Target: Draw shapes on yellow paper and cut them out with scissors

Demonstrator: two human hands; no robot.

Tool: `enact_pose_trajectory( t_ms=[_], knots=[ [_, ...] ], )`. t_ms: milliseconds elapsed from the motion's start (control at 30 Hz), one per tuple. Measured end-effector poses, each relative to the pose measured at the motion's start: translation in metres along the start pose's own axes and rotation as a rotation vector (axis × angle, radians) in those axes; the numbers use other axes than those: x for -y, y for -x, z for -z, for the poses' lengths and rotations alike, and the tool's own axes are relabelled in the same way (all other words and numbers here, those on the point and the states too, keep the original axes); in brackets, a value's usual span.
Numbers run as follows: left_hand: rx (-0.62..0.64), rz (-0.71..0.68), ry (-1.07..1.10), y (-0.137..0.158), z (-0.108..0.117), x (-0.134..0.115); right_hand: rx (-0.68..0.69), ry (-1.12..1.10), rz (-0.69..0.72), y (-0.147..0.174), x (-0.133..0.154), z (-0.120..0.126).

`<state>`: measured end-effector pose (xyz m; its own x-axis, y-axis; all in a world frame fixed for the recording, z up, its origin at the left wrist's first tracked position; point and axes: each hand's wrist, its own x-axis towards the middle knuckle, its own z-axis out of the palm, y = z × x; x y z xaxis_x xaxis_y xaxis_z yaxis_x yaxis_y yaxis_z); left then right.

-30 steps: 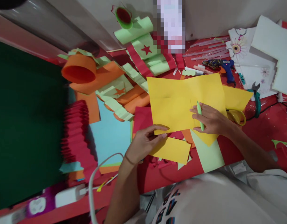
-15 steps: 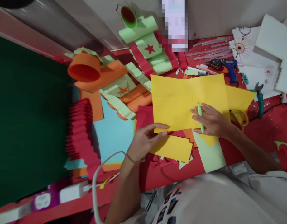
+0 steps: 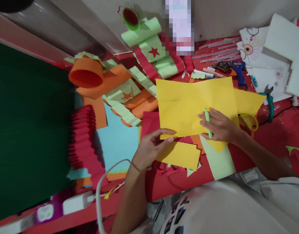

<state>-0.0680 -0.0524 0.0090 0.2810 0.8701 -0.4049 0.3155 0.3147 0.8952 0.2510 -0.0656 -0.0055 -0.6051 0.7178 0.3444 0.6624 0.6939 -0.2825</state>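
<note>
A large sheet of yellow paper [image 3: 182,107] lies before me, with faint lines across it. My left hand [image 3: 153,144] grips its lower left corner, index finger on top and thumb at the lower edge. Under that thumb lies a smaller yellow paper piece [image 3: 180,155], its left end partly covered by the hand. My right hand [image 3: 218,126] rests on the big sheet's right part, fingers spread, with a light green marker [image 3: 208,123] held between them. Yellow-handled scissors [image 3: 252,122] lie by the right wrist, their blades hidden.
Orange [image 3: 86,73] and green paper rolls [image 3: 141,32] stand at the back left. Pleated red paper [image 3: 83,139] lies at left. Back right are a blue glue gun [image 3: 238,70], glue sticks [image 3: 219,50] and pliers [image 3: 269,102]. A white cable [image 3: 99,191] loops beside my left forearm.
Only a slight shift of the camera shows. Both hands, the marker and the yellow sheet keep their places.
</note>
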Motion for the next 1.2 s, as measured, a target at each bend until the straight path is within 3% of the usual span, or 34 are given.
enact_pose_trajectory(
  t_ms=[1200],
  knots=[
    [-0.015, -0.042, -0.112, 0.0000, -0.0020, 0.0022, 0.035, -0.123, -0.049, 0.0016, -0.0009, 0.0044]
  ],
)
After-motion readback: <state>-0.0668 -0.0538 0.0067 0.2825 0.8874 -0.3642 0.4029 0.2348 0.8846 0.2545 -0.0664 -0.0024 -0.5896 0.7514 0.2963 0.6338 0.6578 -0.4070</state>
